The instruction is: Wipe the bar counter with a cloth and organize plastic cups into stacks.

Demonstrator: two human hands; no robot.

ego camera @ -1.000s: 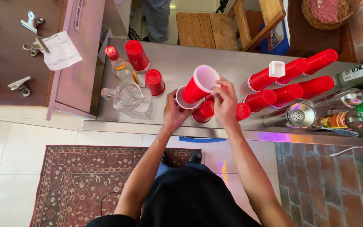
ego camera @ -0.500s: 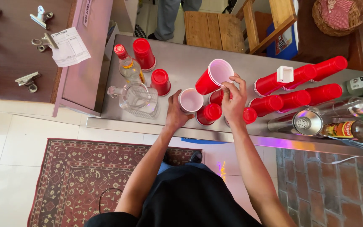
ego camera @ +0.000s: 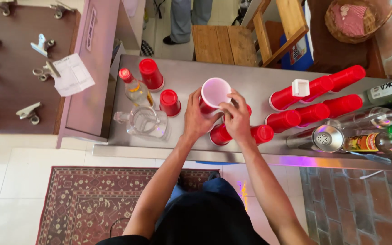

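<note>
My left hand (ego camera: 197, 118) wraps the side of an upright red plastic cup (ego camera: 215, 93) with a white inside, held above the steel counter (ego camera: 246, 84). My right hand (ego camera: 237, 117) pinches the same cup's rim from the right. Under my hands, upside-down red cups (ego camera: 262, 134) sit grouped on the counter, partly hidden. Two more upside-down red cups (ego camera: 169, 102) stand to the left.
A glass pitcher (ego camera: 142, 121) and a red-capped bottle (ego camera: 132, 88) stand at the left. Rows of red cups lying on their sides (ego camera: 314, 102), a small white box (ego camera: 301, 87), a metal shaker (ego camera: 325, 138) and bottles (ego camera: 377, 140) fill the right. A wooden chair (ego camera: 232, 43) and another person's legs (ego camera: 189, 18) are behind the counter.
The tilted cup held in my right hand has come upright over the grouped cups. My left hand has moved from another cup onto this one, so both hands hold it.
</note>
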